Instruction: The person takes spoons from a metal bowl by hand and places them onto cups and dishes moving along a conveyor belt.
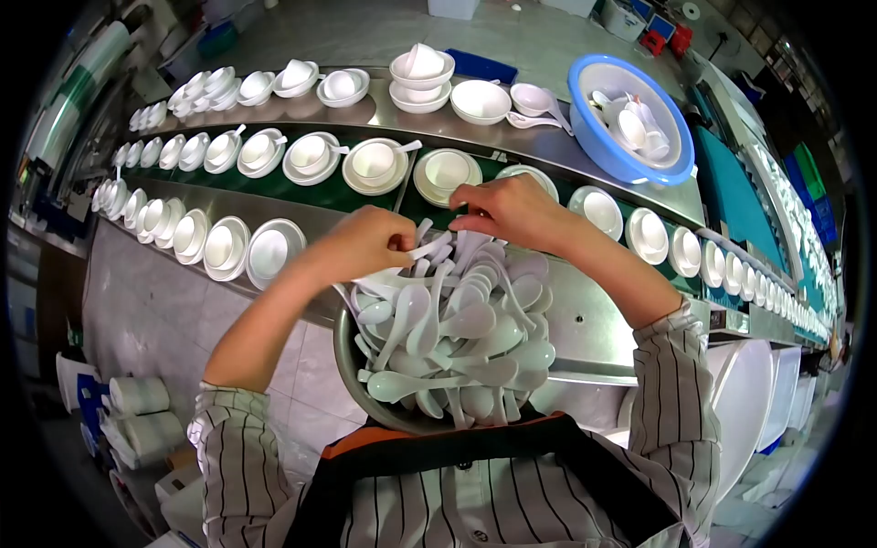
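Note:
A large metal bowl (352,374) heaped with white spoons (470,321) stands right in front of my body. Over its far left part, my left hand (370,239) is closed on the handle of a white spoon (431,247). My right hand (501,208) is at the far side of the heap, its fingers bent toward the spoons; what it holds, if anything, is hidden. Just beyond my hands, a bowl on a plate (448,171) sits on the green conveyor belt (311,190).
Rows of stacked bowls and plates (375,164) line the belt and the metal ledges. A blue basin (581,119) with bowls and spoons stands at the back right, beside a stack of bowls (420,95). Large white tubs (742,402) are at the right.

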A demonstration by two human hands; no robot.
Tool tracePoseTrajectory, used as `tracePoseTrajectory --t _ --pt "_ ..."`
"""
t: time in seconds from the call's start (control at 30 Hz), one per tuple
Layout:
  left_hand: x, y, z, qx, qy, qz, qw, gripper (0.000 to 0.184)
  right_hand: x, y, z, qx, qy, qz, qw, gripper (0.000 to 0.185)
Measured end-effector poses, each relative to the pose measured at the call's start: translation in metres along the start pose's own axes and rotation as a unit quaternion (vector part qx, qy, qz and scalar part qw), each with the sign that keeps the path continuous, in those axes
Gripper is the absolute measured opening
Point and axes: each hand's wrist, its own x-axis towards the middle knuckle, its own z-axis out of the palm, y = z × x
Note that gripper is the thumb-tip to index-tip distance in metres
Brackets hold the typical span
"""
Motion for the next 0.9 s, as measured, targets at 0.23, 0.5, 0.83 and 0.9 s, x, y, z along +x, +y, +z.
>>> tracePoseTrajectory --t 0.23,0.5,0.83,0.9 --pt "0.093 -0.036 -0.072 0.043 0.237 0.121 0.963 0.015 0.000 0.019 0.013 0.062 0.036 0.086 0.994 0.049" --pt "0.187 -0.123 -0.016 0.152 0.252 0.119 0.948 0.014 -0.026 0.041 0.008 0.488 0.075 0.173 0.852 0.033" --pt "0.165 -0.125 -0.066 0.174 0.353 0.121 0.911 0.012 0.069 0.111 0.022 0.105 0.177 0.131 0.970 0.020" --pt "0.165 -0.153 -0.061 0.216 0.330 0.103 0.913 0.013 0.097 0.112 0.045 -0.161 0.169 0.151 0.960 0.017"
